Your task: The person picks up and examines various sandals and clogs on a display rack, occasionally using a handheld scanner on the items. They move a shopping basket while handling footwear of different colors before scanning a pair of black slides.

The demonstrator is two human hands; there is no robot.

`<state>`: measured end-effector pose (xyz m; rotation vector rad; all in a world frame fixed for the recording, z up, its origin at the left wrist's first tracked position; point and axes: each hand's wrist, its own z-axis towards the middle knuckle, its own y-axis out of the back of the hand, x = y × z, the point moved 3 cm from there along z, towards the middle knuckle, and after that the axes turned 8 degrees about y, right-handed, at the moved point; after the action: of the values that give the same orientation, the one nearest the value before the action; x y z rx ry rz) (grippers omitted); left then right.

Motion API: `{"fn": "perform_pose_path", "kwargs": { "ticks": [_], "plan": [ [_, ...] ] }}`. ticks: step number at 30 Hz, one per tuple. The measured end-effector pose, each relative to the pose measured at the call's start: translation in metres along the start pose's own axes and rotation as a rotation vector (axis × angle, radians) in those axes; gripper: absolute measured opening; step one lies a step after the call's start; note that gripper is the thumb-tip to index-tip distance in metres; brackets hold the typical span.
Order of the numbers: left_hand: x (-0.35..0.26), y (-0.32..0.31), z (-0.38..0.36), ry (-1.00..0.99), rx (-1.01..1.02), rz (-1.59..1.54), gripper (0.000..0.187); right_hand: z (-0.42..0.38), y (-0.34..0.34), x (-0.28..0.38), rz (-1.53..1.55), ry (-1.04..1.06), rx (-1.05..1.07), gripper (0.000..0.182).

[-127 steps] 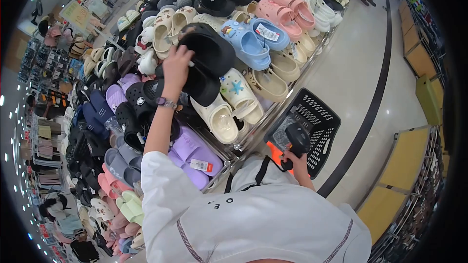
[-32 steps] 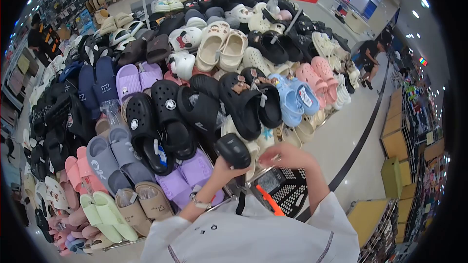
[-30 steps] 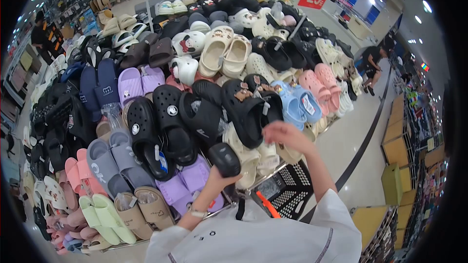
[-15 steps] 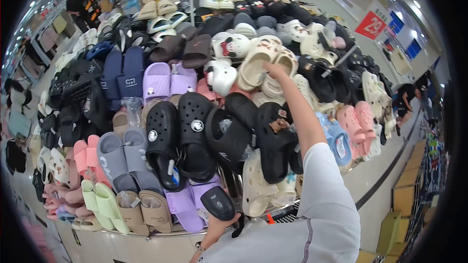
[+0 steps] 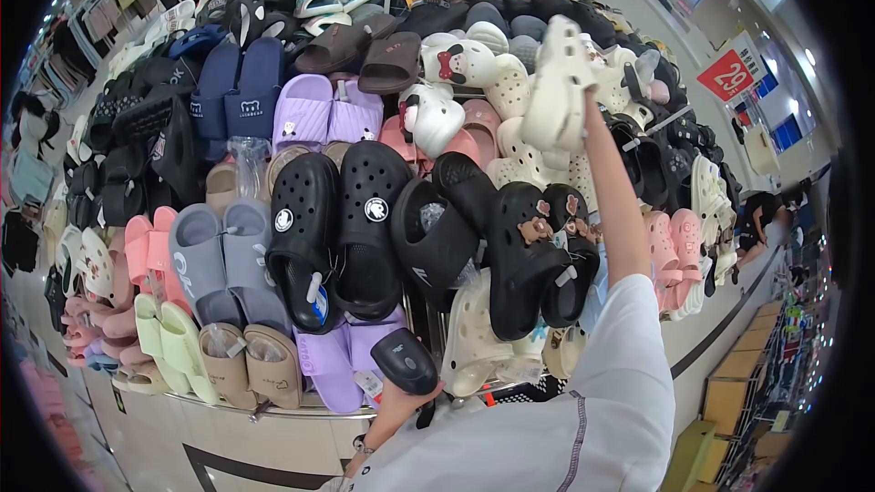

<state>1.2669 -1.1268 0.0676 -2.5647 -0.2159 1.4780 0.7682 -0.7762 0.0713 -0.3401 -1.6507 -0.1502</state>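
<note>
My right hand (image 5: 591, 102) is closed on a cream clog (image 5: 558, 82), holding it tilted up above the pile; most of the fingers are hidden behind it. Below the clog lie more cream perforated clogs (image 5: 521, 153), with white character clogs (image 5: 436, 118) to the left. At the near edge of the display, my left hand (image 5: 401, 404) is wrapped round a smooth black slipper (image 5: 404, 360), its rounded end upward. Lilac slides (image 5: 325, 369) lie beside that hand. Just beyond are black clogs with round charms (image 5: 372, 228) and black clogs with bear charms (image 5: 527, 260).
A display heaped with slippers spreads in front of me, including grey slides (image 5: 208, 255), navy slides (image 5: 251, 96) and pink clogs (image 5: 684, 251). A red price sign (image 5: 729, 76) stands at right. Shelving (image 5: 729, 383) lines the right side; a person (image 5: 758, 223) is near it.
My right hand has raised the cream clog out of the pile, up and to the right. My left hand still holds the black slipper. The view has shifted slightly.
</note>
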Motion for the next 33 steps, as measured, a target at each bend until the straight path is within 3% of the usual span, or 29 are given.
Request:
{"fn": "perform_pose_path", "kwargs": {
  "ticks": [5, 11, 13, 17, 21, 23, 27, 33],
  "plan": [
    [0.008, -0.009, 0.005, -0.165, 0.015, 0.089, 0.076, -0.008, 0.037, 0.038, -0.266, 0.190, -0.093, 0.035],
    [0.002, -0.025, 0.001, -0.142, 0.047, 0.062, 0.044, -0.053, 0.054, 0.104, -0.545, 0.423, -0.185, 0.034],
    [-0.002, -0.029, -0.001, -0.126, 0.032, 0.092, 0.041, -0.103, 0.014, 0.111, -0.745, 0.700, -0.087, 0.035],
    [0.000, -0.037, -0.003, -0.118, 0.066, 0.074, 0.039, -0.129, -0.037, 0.097, -0.899, 0.689, -0.040, 0.032],
    [-0.007, -0.042, -0.008, -0.125, 0.000, 0.034, 0.034, -0.053, -0.042, 0.022, -0.828, 0.868, -0.052, 0.034],
    [-0.004, -0.038, -0.009, -0.074, 0.003, 0.089, 0.030, -0.056, -0.060, 0.003, -1.047, 0.844, -0.040, 0.035],
    [-0.010, -0.035, -0.007, -0.103, -0.061, 0.012, 0.025, -0.051, -0.065, -0.011, -1.089, 0.604, 0.066, 0.036],
    [0.003, -0.028, 0.002, -0.114, -0.066, 0.085, 0.025, -0.061, -0.064, -0.001, -1.104, 0.809, 0.102, 0.036]
  ]
}}
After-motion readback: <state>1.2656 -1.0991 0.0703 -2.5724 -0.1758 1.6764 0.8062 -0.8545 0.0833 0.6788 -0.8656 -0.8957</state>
